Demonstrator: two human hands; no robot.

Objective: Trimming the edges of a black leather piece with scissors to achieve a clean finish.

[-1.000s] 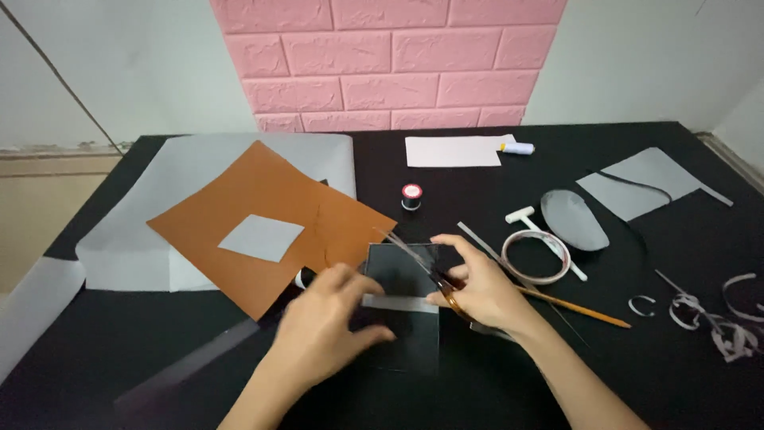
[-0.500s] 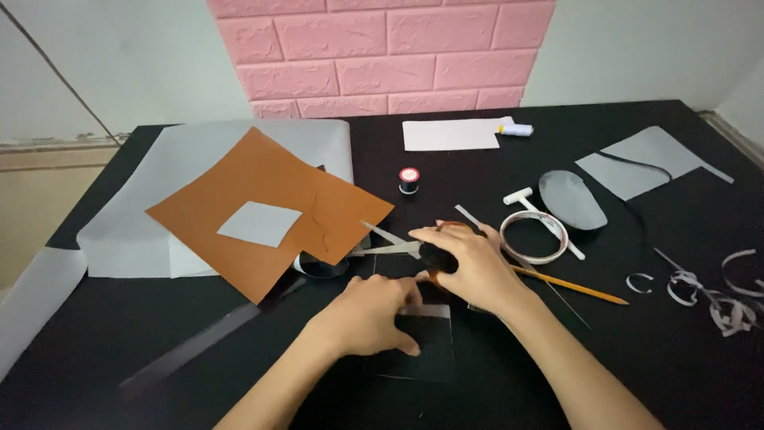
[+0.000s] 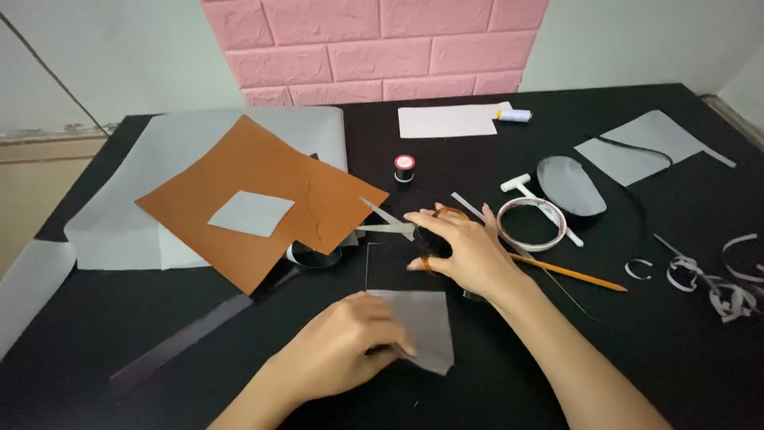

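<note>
Far left: pale grey paper sheets (image 3: 119, 231) spread over the black tabletop (image 3: 95, 342), with a big tan-brown leather-looking sheet (image 3: 263, 171) on top, a small grey square paper pattern (image 3: 251, 213) lying on it, and a notch already cut out of its lower edge. Lower middle: left hand (image 3: 342, 350) curled down, fingertips pinning a grey five-sided cut piece (image 3: 426, 322) flat on the table. Just right of that: right hand (image 3: 465, 255) gripping orange-handled scissors (image 3: 398, 223), blades parted and pointing left toward the brown sheet's corner, not on the grey piece. Looks mid-way: grey piece cut free, brown sheet mostly whole. Further right: a white tape ring (image 3: 529, 223), yellow pencil (image 3: 577, 275), grey sole-shaped oval (image 3: 571, 185), then curly grey paper offcuts (image 3: 708, 279) at the far edge.
</note>
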